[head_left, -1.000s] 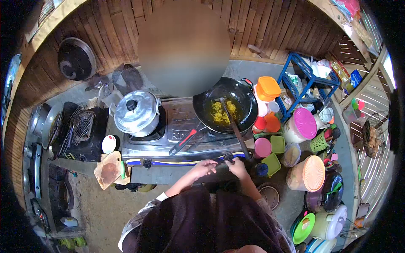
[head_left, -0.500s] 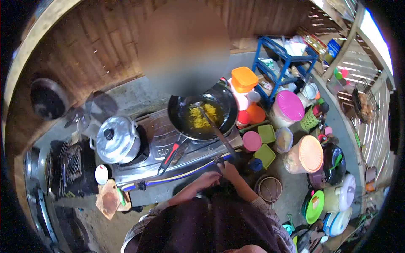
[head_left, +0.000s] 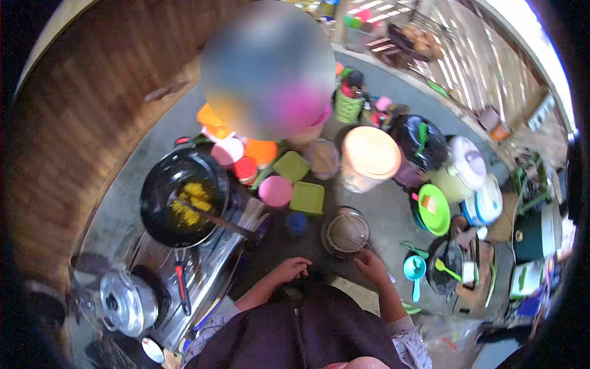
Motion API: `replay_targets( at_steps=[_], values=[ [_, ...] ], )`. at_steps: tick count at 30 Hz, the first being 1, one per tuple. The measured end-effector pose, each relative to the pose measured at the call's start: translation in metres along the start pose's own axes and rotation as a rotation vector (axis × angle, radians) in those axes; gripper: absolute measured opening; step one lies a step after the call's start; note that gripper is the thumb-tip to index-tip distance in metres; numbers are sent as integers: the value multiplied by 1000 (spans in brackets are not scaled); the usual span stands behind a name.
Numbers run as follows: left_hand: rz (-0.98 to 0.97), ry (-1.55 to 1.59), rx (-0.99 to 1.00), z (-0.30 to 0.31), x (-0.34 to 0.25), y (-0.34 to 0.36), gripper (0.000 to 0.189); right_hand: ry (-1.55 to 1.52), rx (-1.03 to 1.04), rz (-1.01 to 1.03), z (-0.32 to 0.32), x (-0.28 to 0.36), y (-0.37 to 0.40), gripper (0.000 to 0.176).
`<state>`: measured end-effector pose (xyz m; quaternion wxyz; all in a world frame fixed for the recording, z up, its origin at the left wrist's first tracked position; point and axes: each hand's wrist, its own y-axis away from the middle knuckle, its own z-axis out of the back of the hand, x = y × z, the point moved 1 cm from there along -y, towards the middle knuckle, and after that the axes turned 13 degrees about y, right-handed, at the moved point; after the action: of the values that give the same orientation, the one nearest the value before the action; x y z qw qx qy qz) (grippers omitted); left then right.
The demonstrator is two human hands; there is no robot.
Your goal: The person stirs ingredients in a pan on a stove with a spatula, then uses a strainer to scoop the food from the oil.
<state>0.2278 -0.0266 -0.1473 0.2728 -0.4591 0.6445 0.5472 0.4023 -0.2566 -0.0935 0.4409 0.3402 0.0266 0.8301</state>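
My right hand [head_left: 371,268] is at the near edge of a round wire-mesh strainer [head_left: 348,230], fingers apart and fingertips right by its rim. The strainer rests on a dark round container, and its thin handle points toward my right wrist. To the left, my left hand [head_left: 291,270] hovers in front of my body, loosely open with nothing in it. A black wok [head_left: 161,212] on the stove holds oil and yellow shredded food [head_left: 192,202]. A long-handled turner [head_left: 228,225] leans in the wok, its handle over the near rim, touched by neither hand.
A lidded metal pot [head_left: 128,302] stands on the stove [head_left: 212,270]. Green, pink and orange containers [head_left: 306,198] sit beyond my hands. A peach-lidded tub [head_left: 371,152], a green plate [head_left: 434,210], a turquoise dipper [head_left: 415,268] and a stone mortar [head_left: 444,274] are at the right.
The view has swung right. My right hand has let go of the turner and moved to the strainer. The turner now rests in the wok; my left hand has drawn apart from the right.
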Motion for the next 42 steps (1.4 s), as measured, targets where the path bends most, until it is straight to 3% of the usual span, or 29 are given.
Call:
replay_targets(
  at_steps=[3,4,8,13,19,25,28,32,34,42],
  values=[
    [28,-24,84,-6,-1,-16,27,-36,-106,-41,-13,-48,7,53],
    [39,-14,63,-8,-2,-18,27,193,-165,-77,-26,-59,13,67],
    [99,-74,-5,-23,-25,-23,27,296,-209,-82,-50,-72,25,74],
    [153,-21,34,-22,-25,-33,25,304,-58,-126,-55,-82,22,60],
    [107,-40,-8,-50,-72,-25,24,241,-137,-89,-63,-88,11,42],
    [52,122,-100,-95,-87,-22,24,378,-455,-41,-42,-86,3,45],
    [6,180,-123,-126,-93,-27,24,363,-499,-47,-39,-96,-7,49],
    [-42,144,-33,-149,-88,-34,26,368,-503,-102,-16,-93,-6,45],
    [-47,123,-26,-151,-88,-35,25,496,-397,-196,-20,-105,-9,36],
    [-115,27,52,-150,-64,-34,25,316,-388,-57,-34,-151,-17,27]
  ],
)
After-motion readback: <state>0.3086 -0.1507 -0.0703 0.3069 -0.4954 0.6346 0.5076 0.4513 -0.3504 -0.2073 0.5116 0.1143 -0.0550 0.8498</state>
